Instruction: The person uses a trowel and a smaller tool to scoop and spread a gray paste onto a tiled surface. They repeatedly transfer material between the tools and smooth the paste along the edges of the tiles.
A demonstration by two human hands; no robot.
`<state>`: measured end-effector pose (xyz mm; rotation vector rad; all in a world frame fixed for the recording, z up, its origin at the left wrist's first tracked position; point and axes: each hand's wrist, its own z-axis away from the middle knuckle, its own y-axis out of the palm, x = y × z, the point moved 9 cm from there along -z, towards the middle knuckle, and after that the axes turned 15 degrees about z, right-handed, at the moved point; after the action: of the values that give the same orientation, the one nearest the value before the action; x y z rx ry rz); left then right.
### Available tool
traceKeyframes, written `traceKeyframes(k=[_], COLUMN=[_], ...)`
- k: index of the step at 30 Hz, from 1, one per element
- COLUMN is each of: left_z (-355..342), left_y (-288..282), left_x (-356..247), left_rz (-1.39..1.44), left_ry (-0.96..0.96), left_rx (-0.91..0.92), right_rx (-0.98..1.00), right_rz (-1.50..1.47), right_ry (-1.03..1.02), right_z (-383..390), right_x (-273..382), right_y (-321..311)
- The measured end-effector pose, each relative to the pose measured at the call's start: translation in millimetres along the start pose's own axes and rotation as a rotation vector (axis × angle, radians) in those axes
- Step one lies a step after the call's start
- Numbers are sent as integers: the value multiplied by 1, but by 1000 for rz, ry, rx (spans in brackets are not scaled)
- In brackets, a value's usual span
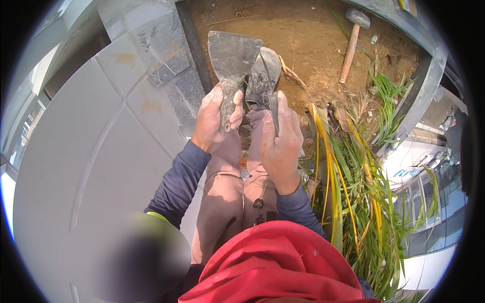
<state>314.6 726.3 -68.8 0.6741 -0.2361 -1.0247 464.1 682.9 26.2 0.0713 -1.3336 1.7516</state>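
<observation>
My left hand [218, 112] is closed round the crusted handle of a wide putty knife [233, 54]. Its grey, dirt-smeared blade points away from me. Close by on the right, my right hand [283, 146] pinches a thin, dark, flat tool [274, 112] seen nearly edge-on; I cannot make out its exact kind. Pale dust covers the fingers of both hands. Behind the tools, below my pink-trousered legs [220, 197], a black and grey shoe [271, 65] shows in part.
A hammer [351, 45] with a wooden handle lies on brown soil [298, 30]. Long green and yellow leaves [361, 202] crowd my right side. Large pale tiles [111, 166] and dark stone slabs [151, 45] cover the left. Red cloth [283, 262] and a blurred dark round shape [146, 257] fill the lower edge.
</observation>
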Motion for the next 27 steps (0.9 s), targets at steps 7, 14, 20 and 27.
traceKeyframes(k=[7, 14, 20, 27], left_z=[1, -1, -9, 3], left_y=[4, 8, -7, 12], left_x=[-4, -69, -80, -67], left_rz=[-65, -1660, -1328, -1171], left_ry=[81, 714, 494, 481], left_rx=[-1, -84, -71, -85], right_rx=[-14, -84, 166, 261], right_rz=[-67, -68, -652, -669], right_ry=[-59, 102, 326, 279], right_z=[14, 2, -4, -32], right_x=[4, -47, -42, -34], right_y=[15, -19, 16, 45])
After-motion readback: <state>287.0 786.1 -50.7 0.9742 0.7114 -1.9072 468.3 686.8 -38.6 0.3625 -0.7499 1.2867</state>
